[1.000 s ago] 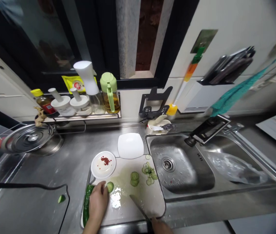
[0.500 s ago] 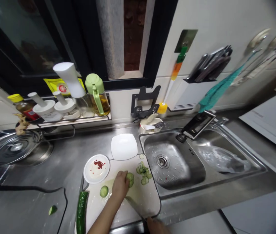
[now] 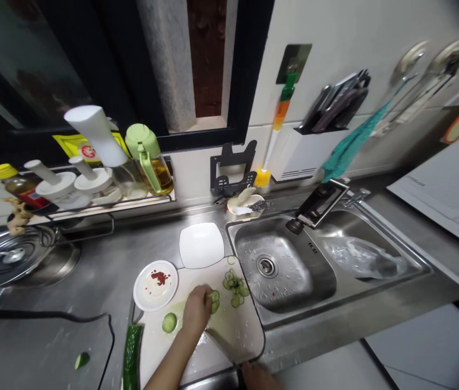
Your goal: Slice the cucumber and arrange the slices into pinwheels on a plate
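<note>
My left hand [image 3: 197, 310] reaches over the white cutting board [image 3: 237, 330] and closes its fingers on a small stack of cucumber slices [image 3: 214, 301]. A heap of several thinner slices [image 3: 234, 284] lies just beyond, near the board's far right corner. One single slice [image 3: 169, 323] rests left of the hand. The uncut cucumber [image 3: 132, 357] lies along the board's left edge. My right hand [image 3: 258, 376] shows only at the bottom edge, gripping the handle of a knife [image 3: 222, 344] whose blade lies over the board.
A round white plate with red chilli bits [image 3: 155, 278] and a square white plate [image 3: 201, 245] sit behind the board. The steel sink [image 3: 294, 271] is on the right. Condiment bottles [image 3: 91, 173] line the back ledge; a pot lid [image 3: 6, 254] lies left. A cucumber end [image 3: 82, 360] lies on the counter.
My left hand left the whole cucumber at the board's left and moved right to the stacked slices, closing on them. The view shifted rightwards. The knife stayed low over the board.
</note>
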The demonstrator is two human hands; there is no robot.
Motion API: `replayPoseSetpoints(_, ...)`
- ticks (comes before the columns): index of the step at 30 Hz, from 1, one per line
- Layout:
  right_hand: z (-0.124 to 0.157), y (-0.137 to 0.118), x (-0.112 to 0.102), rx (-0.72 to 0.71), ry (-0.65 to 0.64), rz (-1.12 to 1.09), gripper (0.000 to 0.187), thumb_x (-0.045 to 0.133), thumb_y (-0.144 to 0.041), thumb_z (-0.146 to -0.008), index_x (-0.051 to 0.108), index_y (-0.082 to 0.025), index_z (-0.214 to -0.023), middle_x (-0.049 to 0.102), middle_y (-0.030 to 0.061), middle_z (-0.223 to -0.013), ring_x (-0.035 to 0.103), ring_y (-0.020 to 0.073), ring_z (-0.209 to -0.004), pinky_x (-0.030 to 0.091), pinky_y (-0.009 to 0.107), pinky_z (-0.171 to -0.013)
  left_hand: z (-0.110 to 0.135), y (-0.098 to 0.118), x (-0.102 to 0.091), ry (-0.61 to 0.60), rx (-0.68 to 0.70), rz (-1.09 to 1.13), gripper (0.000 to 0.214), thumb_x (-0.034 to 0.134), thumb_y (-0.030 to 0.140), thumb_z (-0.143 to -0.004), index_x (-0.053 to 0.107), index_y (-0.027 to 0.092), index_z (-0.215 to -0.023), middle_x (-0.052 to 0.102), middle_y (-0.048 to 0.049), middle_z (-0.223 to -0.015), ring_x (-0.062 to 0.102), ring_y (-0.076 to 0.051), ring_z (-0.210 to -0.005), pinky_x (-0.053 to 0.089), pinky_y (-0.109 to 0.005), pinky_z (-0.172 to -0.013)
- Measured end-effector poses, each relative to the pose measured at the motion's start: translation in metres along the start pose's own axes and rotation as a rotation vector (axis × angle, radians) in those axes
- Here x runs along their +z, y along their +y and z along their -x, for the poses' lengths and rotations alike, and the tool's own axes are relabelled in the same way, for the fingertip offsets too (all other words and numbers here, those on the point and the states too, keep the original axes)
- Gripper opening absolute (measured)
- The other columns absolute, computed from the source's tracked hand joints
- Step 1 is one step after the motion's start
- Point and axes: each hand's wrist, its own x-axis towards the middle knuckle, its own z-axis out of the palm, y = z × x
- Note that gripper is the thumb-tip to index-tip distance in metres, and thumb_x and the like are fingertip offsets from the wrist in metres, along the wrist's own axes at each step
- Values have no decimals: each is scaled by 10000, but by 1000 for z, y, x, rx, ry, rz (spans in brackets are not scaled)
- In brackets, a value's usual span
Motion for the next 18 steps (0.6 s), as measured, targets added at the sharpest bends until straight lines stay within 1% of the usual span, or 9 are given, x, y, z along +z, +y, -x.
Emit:
replayPoseSetpoints(2, -1, -2, -2, 36, -19, 2, 548, 291, 25, -799, 553, -163, -1241, 654, 161, -1176, 608, 282, -1106, 480, 399, -869, 1, 0, -1, 15, -5, 23, 170, 475, 68, -763, 591, 191, -753, 609, 6, -732, 550, -124, -721, 372, -214, -689)
replayPoseSetpoints(4, -1, -2, -1, 56, -22, -1, 541, 296, 24, -797, 562, -167, -1228, 649, 161, -1184, 602, 286, -1115, 475, 407, -873, 2, -1, -3, 18, -40, 47, 165, 470, 82, -778, 580, 192, -722, 582, 28, -658, 524, -108, -648, 348, -199, -635)
replayPoseSetpoints(7, 0, 1, 0, 3, 16, -9, 495, 303, 1, -816, 580, -169, -1190, 664, 161, -1151, 613, 280, -1094, 476, 392, -855, 10, -8, -8, 17, -133, 81, 149, 492, 88, -763, 591, 194, -730, 583, 45, -635, 524, -92, -613, 341, -185, -613)
replayPoseSetpoints(10, 1, 5, 0, -18, 46, 7, 479, 310, -12, -824, 585, -177, -1180, 668, 163, -1135, 621, 262, -1078, 475, 353, -825, 25, -19, -13, 17, -223, 93, 154, 498, 78, -736, 599, 189, -701, 577, 50, -602, 534, -92, -596, 348, -180, -604)
replayPoseSetpoints(12, 2, 7, 1, -9, 51, 8, 471, 345, -21, -818, 582, -186, -1189, 667, 159, -1134, 617, 253, -1083, 468, 328, -816, 39, -27, -16, 21, -262, 91, 156, 496, 81, -731, 599, 186, -679, 564, 51, -575, 534, -96, -582, 350, -181, -590)
replayPoseSetpoints(14, 3, 7, 0, -40, 92, -1, 466, 361, -22, -814, 588, -200, -1179, 681, 145, -1103, 625, 239, -1067, 462, 306, -810, 52, -32, -17, 32, -291, 91, 155, 495, 95, -739, 605, 186, -678, 568, 48, -572, 542, -100, -582, 354, -182, -586)
replayPoseSetpoints(18, 8, 1, -3, -112, 152, 29, 493, 310, 13, -811, 593, -194, -1158, 698, 142, -1057, 652, 244, -1015, 478, 323, -790, 67, -34, -19, 41, -334, 94, 150, 503, 111, -757, 617, 190, -702, 606, 43, -603, 564, -100, -599, 357, -179, -586)
